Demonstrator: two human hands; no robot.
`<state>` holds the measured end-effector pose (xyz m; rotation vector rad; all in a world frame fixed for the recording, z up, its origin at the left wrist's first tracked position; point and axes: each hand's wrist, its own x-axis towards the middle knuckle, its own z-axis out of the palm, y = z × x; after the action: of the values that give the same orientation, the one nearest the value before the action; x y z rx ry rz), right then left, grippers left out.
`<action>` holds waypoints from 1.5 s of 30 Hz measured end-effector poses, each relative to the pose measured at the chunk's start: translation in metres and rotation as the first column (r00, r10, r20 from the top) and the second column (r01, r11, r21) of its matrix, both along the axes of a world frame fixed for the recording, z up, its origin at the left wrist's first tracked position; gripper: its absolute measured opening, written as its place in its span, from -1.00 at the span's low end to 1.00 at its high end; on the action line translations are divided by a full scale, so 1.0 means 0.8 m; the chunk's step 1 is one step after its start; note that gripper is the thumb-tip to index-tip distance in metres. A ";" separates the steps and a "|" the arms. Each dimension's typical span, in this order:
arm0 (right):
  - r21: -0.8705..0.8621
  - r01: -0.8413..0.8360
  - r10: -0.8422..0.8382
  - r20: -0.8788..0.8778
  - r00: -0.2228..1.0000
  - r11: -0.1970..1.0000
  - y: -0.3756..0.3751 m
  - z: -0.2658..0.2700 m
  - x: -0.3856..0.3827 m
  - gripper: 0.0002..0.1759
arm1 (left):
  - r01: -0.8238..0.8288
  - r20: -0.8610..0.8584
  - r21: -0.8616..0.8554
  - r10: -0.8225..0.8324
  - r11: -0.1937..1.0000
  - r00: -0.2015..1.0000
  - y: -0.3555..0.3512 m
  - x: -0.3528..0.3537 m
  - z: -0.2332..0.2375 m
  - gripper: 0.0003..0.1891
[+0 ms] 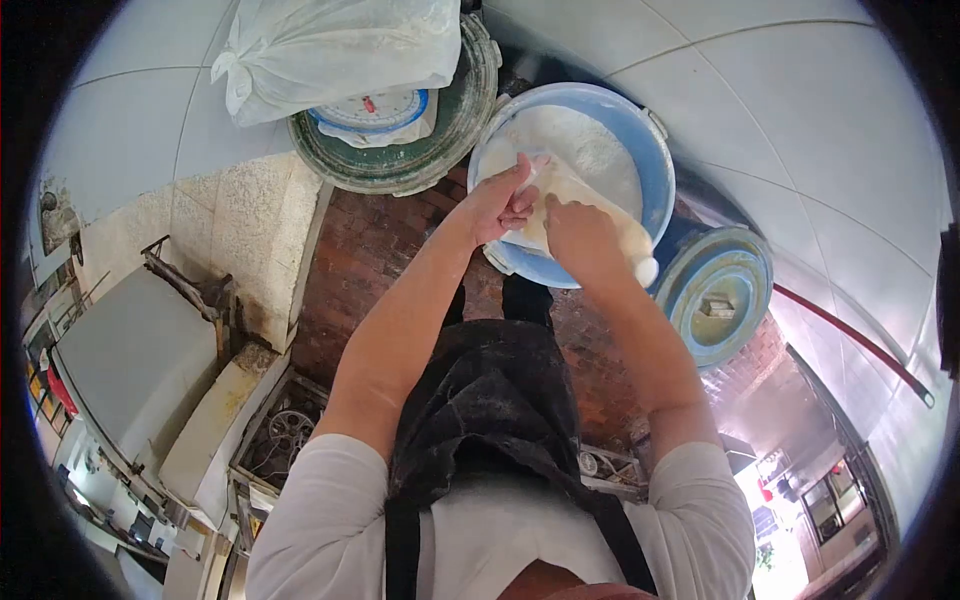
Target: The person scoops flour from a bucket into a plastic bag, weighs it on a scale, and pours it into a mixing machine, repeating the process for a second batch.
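Observation:
A blue tub (pixel 655 180) stands in front of me with white, flour-like powder (pixel 585 135) inside. Over its near side lies a pale, translucent plastic jug (pixel 628 232) that looks cut into a scoop, its white cap (pixel 647 271) pointing toward me at the right. My right hand (pixel 583 238) is closed on the jug from above, fingers curled over its body. My left hand (pixel 500 205) is at the jug's far left end, thumb raised and fingers curled, apparently pinching its edge. The fingertips of my right hand are partly hidden.
A dial scale (pixel 372 112) bearing a full white plastic bag (pixel 340 50) sits on a green bin lid (pixel 440 150) at the left. A blue lidded bin (pixel 735 265) stands at the right. Tiled walls (pixel 770 90) rise behind, above a brick floor (pixel 370 235).

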<state>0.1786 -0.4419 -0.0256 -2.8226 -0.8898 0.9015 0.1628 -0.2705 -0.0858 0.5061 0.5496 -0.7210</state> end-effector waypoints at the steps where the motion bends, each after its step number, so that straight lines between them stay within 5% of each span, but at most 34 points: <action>1: 0.001 -0.001 0.001 -0.002 1.000 1.000 0.004 0.006 0.000 -0.61 | 0.015 -0.014 0.008 -0.015 1.000 1.000 0.004 -0.004 -0.001 -0.28; 6: -0.064 -0.015 0.019 0.070 0.997 0.998 -0.028 0.040 0.018 -0.56 | 0.051 0.026 -0.032 -0.050 0.998 0.998 0.017 -0.011 -0.007 -0.29; 10: 0.008 0.173 -0.173 0.061 0.983 0.985 -0.078 0.055 0.082 -0.53 | 0.092 0.071 -0.025 -0.090 0.995 0.993 0.016 -0.064 -0.009 -0.20; 13: 0.140 0.184 -0.202 0.130 0.971 0.973 -0.134 -0.049 0.134 -0.50 | 0.107 0.038 -0.031 -0.106 0.994 0.994 0.009 -0.107 -0.003 -0.19; 16: 0.000 0.159 -0.159 0.080 0.984 0.987 -0.157 -0.108 0.136 -0.47 | 0.136 -0.002 -0.040 -0.136 0.990 0.991 0.002 -0.144 0.003 -0.21; 18: 0.074 0.275 -0.279 0.443 0.852 0.959 -0.163 -0.121 0.098 -0.40 | 0.092 -0.078 -0.013 -0.092 0.996 0.993 -0.005 -0.158 0.001 -0.21; 19: 0.082 0.477 -0.479 0.286 0.830 0.875 -0.172 -0.134 0.073 -0.36 | 0.098 -0.078 -0.012 -0.099 0.995 0.992 -0.007 -0.160 -0.001 -0.21; 21: -0.162 0.578 -0.549 0.189 0.814 0.800 -0.194 -0.172 0.009 -0.32 | 0.048 -0.072 0.018 -0.046 0.999 0.996 -0.010 -0.162 -0.001 -0.22; 23: -0.396 0.480 -0.541 -0.053 0.839 0.783 -0.221 -0.219 -0.050 -0.34 | 0.058 -0.071 0.037 -0.055 0.998 0.996 -0.012 -0.158 0.003 -0.24; 25: -0.297 0.511 -0.570 -0.162 0.805 0.806 -0.261 -0.294 -0.097 -0.44 | 0.074 -0.068 0.061 -0.070 0.995 0.995 -0.016 -0.152 0.007 -0.26; 26: -0.288 0.518 -0.575 -0.166 0.801 0.805 -0.262 -0.290 -0.104 -0.44 | 0.122 -0.064 0.150 -0.114 0.981 0.991 -0.017 -0.150 0.009 -0.33; 27: 0.045 0.770 -0.739 -0.250 0.626 0.637 -0.262 -0.284 -0.112 -0.54 | 0.169 -0.063 0.238 -0.159 0.956 0.985 -0.020 -0.147 0.012 -0.39; 28: 0.336 0.888 -0.807 -0.400 0.435 0.313 -0.261 -0.277 -0.116 -0.63 | 0.175 -0.057 0.247 -0.165 0.953 0.985 -0.025 -0.146 0.012 -0.39; 29: 0.348 0.887 -0.806 -0.402 0.433 0.303 -0.258 -0.276 -0.122 -0.63 | 0.125 -0.048 0.389 -0.115 0.913 0.992 -0.033 -0.146 0.008 -0.48; 31: 0.260 0.882 -0.538 -0.843 0.009 -0.393 -0.243 -0.270 -0.126 -0.74 | 0.066 -0.011 0.533 -0.070 0.844 0.997 -0.046 -0.136 0.004 -0.55; 32: 0.267 0.876 -0.528 -0.849 0.018 -0.401 -0.235 -0.255 -0.122 -0.74 | -0.006 0.035 0.603 -0.019 0.798 0.999 -0.052 -0.126 0.005 -0.61; 34: 0.338 0.929 -0.571 -0.797 0.197 -0.151 -0.223 -0.215 -0.120 -0.77 | -0.079 0.089 0.670 0.026 0.738 0.996 -0.054 -0.097 0.021 -0.66; 35: 0.244 0.923 -0.451 -0.888 0.090 -0.297 -0.211 -0.177 -0.113 -0.78 | -0.024 0.082 0.760 -0.059 0.650 0.995 -0.054 -0.075 0.041 -0.68; 37: 0.222 0.933 -0.420 -0.903 0.087 -0.284 -0.189 -0.064 -0.105 -0.78 | 0.014 0.067 0.841 -0.130 0.542 0.989 -0.051 -0.063 0.088 -0.70; 40: 0.269 0.930 -0.367 -0.915 0.167 -0.249 -0.218 0.028 -0.114 -0.72 | -0.155 0.227 0.711 -0.016 0.686 0.974 -0.015 -0.060 0.155 -0.71; 43: 0.217 0.912 -0.226 -0.964 0.143 -0.349 -0.255 0.075 -0.115 -0.67 | -0.342 0.232 0.405 0.266 0.848 0.936 -0.006 -0.081 0.196 -0.76; 45: 0.413 0.898 -0.470 -0.829 0.303 -0.149 -0.248 0.123 -0.095 -0.64 | -0.292 0.276 0.539 0.162 0.790 0.947 -0.023 -0.073 0.205 -0.75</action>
<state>0.1028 -0.6399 0.0728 -1.4450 0.4008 0.4579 0.1041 -0.2886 0.0778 1.0541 0.6106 -0.2427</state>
